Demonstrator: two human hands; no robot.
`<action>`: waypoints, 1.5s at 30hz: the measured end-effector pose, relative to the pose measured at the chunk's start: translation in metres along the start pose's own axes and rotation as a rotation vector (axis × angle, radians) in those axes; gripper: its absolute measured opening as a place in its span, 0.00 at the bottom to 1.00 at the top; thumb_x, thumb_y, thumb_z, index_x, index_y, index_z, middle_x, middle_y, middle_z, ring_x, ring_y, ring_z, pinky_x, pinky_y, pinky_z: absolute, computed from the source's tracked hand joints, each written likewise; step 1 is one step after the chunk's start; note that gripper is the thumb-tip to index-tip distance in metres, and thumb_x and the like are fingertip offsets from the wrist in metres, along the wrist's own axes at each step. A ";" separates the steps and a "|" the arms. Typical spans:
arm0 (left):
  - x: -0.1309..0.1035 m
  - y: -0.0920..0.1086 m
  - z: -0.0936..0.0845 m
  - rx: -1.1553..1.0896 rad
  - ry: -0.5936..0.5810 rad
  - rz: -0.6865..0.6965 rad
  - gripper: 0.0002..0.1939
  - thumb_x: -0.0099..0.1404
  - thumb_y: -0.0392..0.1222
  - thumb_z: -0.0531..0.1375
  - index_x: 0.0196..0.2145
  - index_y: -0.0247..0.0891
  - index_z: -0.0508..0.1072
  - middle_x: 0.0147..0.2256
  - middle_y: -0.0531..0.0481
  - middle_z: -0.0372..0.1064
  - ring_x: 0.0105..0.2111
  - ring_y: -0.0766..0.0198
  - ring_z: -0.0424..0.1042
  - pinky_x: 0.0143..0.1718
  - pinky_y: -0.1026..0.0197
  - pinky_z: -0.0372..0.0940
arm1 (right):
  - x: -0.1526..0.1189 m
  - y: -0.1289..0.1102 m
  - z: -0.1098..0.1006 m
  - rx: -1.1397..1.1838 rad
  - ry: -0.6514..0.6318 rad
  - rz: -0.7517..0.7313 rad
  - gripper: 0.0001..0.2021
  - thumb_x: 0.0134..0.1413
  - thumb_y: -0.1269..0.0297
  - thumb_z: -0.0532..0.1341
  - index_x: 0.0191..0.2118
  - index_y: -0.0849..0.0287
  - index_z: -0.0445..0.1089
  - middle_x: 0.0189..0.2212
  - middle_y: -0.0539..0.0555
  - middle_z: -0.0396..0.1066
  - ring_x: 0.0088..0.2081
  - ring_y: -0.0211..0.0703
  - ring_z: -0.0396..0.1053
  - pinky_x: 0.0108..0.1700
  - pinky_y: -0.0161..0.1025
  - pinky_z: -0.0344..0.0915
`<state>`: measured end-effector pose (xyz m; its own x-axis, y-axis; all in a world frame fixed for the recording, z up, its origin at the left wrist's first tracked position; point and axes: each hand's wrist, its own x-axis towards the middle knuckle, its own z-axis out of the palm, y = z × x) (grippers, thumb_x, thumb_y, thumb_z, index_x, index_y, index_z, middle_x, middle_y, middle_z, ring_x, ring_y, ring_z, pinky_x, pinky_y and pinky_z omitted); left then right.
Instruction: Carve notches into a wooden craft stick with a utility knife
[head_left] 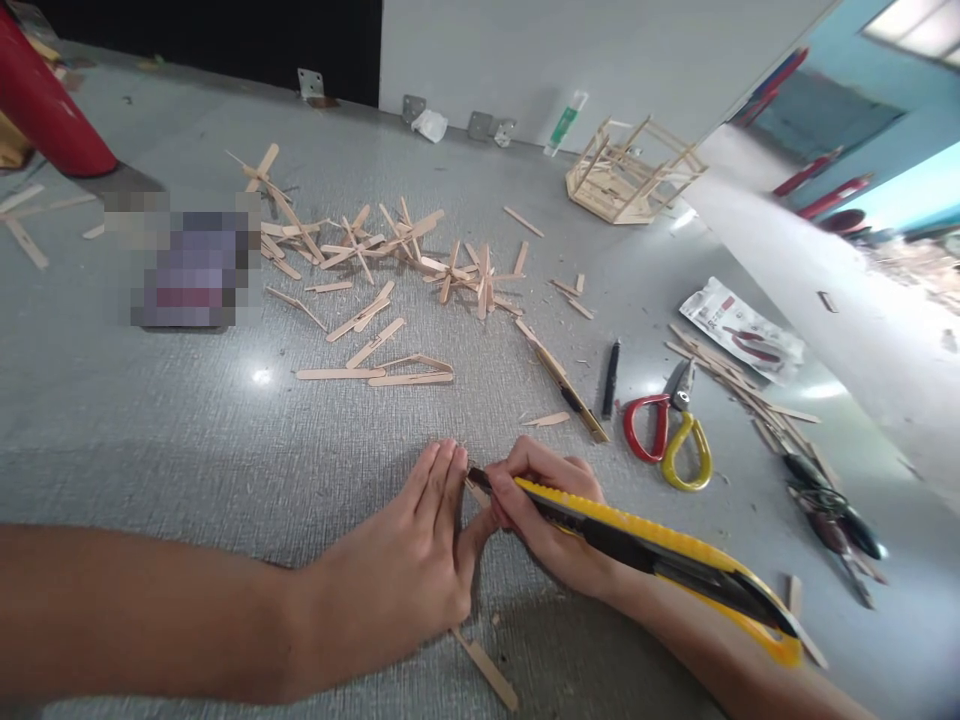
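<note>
The left hand's closed fingers pinned a wooden stick point(477, 492). The right hand point(555, 515) gripped a cutter point(637, 535), blade beside them.

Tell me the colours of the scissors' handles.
One handle of the scissors is red, the other yellow, best seen in the head view.

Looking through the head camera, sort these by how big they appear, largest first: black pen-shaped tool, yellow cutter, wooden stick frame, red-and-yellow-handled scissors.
1. Yellow cutter, though it looks nearest the camera
2. Wooden stick frame
3. Scissors
4. Black pen-shaped tool
</note>
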<state>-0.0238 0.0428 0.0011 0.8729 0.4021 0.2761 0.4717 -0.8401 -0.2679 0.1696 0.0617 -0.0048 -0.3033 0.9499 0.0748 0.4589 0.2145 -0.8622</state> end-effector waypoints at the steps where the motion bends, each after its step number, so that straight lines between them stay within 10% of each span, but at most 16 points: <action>1: 0.000 0.000 0.000 -0.001 0.001 0.000 0.23 0.65 0.39 0.55 0.53 0.18 0.70 0.50 0.23 0.71 0.52 0.39 0.72 0.56 0.39 0.61 | 0.000 0.000 0.000 -0.015 0.007 -0.002 0.14 0.64 0.62 0.57 0.26 0.54 0.59 0.15 0.43 0.63 0.17 0.32 0.61 0.22 0.30 0.58; 45: -0.002 -0.001 0.002 0.005 0.001 0.026 0.23 0.65 0.39 0.58 0.53 0.19 0.72 0.50 0.23 0.71 0.52 0.40 0.72 0.56 0.41 0.62 | 0.000 0.000 -0.003 0.018 -0.025 -0.011 0.15 0.65 0.60 0.56 0.26 0.54 0.59 0.14 0.44 0.65 0.16 0.32 0.62 0.22 0.31 0.59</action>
<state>-0.0261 0.0432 -0.0008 0.8846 0.3802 0.2700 0.4498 -0.8483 -0.2794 0.1719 0.0620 -0.0034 -0.3288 0.9417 0.0717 0.4409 0.2202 -0.8702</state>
